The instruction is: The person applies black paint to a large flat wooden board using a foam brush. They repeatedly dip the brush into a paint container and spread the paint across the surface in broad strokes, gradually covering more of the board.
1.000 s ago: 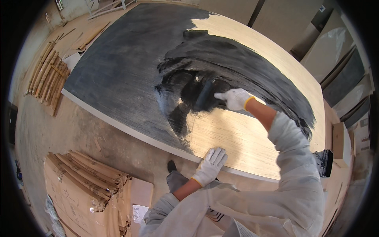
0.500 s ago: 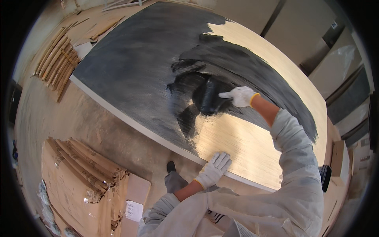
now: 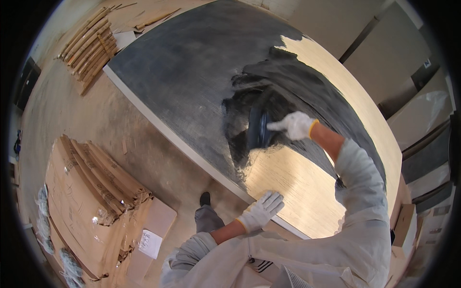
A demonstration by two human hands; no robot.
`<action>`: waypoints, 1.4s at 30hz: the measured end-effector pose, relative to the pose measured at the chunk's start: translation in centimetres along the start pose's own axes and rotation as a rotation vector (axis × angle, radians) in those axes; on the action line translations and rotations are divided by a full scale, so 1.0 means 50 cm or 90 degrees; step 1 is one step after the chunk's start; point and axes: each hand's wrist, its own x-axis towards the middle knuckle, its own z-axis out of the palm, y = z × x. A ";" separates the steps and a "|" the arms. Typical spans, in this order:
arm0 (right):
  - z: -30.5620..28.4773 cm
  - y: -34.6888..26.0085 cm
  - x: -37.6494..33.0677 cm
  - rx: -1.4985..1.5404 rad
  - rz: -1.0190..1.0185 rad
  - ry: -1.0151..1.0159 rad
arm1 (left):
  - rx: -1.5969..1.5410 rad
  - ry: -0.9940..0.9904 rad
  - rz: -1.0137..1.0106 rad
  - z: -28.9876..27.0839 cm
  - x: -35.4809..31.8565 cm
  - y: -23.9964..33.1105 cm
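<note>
A large wooden board (image 3: 307, 187) lies flat in front of me, its left part coated dark grey and its near right part still bare pale wood. My right hand (image 3: 295, 125), in a white glove, grips a flat trowel (image 3: 259, 126) blackened with the dark coating, pressed on edge against the board where wet dark paste meets the bare wood. My left hand (image 3: 261, 210), also gloved, rests flat with fingers spread on the bare wood near the board's front edge.
Flattened cardboard sheets (image 3: 91, 192) lie on the concrete floor at lower left. A bundle of wooden strips (image 3: 89, 48) sits at upper left. Wrapped panels (image 3: 427, 115) lean at the right, a small box (image 3: 403, 223) beside them. My shoe (image 3: 205, 198) stands by the board's edge.
My right hand has drawn the trowel across the wet dark patch, turning it more upright. The left hand stays planted on the bare wood. My head has shifted, moving the board in view.
</note>
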 end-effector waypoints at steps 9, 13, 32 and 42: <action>0.041 -0.112 -0.058 0.025 0.012 -0.018 | -0.001 -0.076 0.003 0.020 0.002 0.006; 0.025 -0.105 -0.063 0.030 0.039 0.031 | 0.093 -0.152 -0.002 -0.006 0.005 0.007; 0.123 -0.180 -0.120 -0.007 -0.094 0.066 | 0.096 -0.087 -0.044 0.035 0.000 0.049; 0.148 -0.136 -0.223 -0.004 0.025 0.040 | -0.029 -0.086 0.036 0.040 -0.012 0.087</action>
